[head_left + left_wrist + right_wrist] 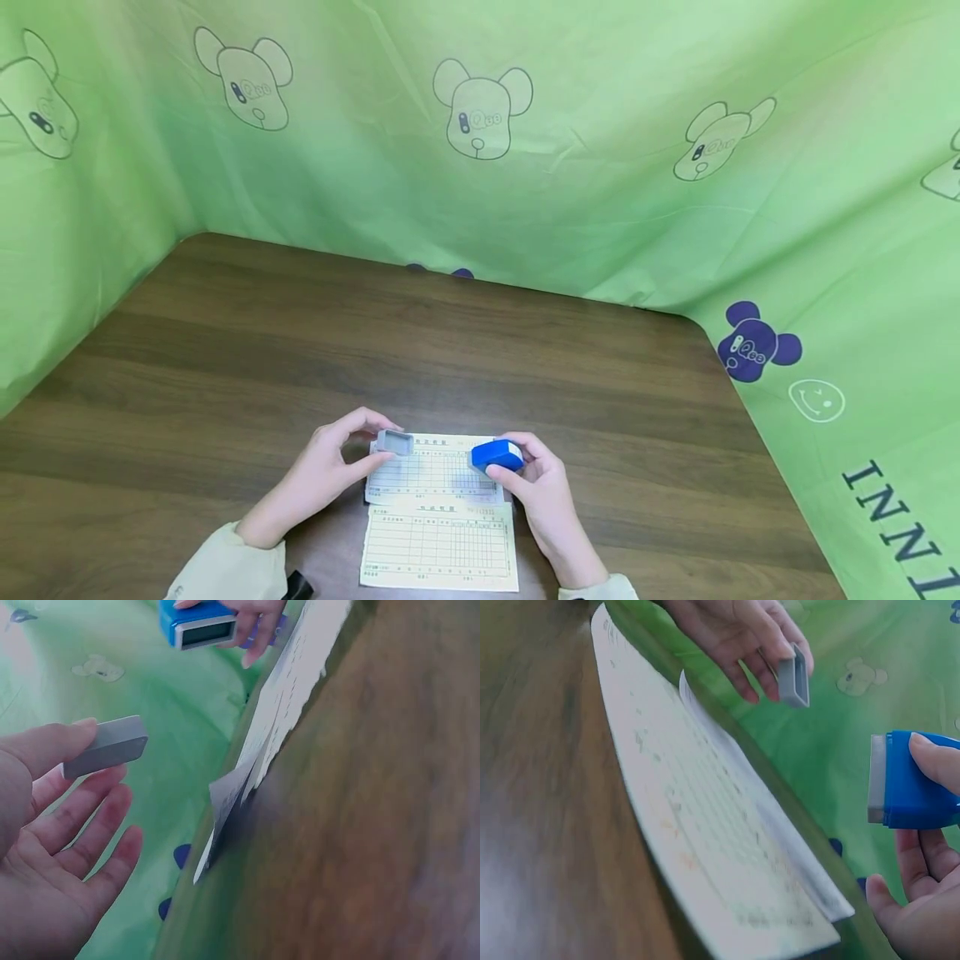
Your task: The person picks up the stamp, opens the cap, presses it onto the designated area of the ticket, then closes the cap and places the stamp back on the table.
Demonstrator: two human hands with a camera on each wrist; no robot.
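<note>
My left hand (330,465) pinches a small grey cap (395,442) between thumb and fingers, its hollow side showing. In the left wrist view the other fingers of that hand spread away below the cap (109,747). To the right, my right hand (543,482) grips a blue stamp (495,455) by its body. The right wrist view shows the uncapped end of the stamp (877,780), pale grey at its rim, pointing toward the left hand. Cap and stamp are apart, both held above an upper printed form (427,481). A second printed form (438,546) lies nearer to me.
Both forms lie on a dark brown wooden table (420,350). One corner of a sheet (229,787) curls up in the left wrist view. Green curtain (360,167) with bear drawings surrounds the table at the back and sides. A black object (298,586) shows by the left sleeve.
</note>
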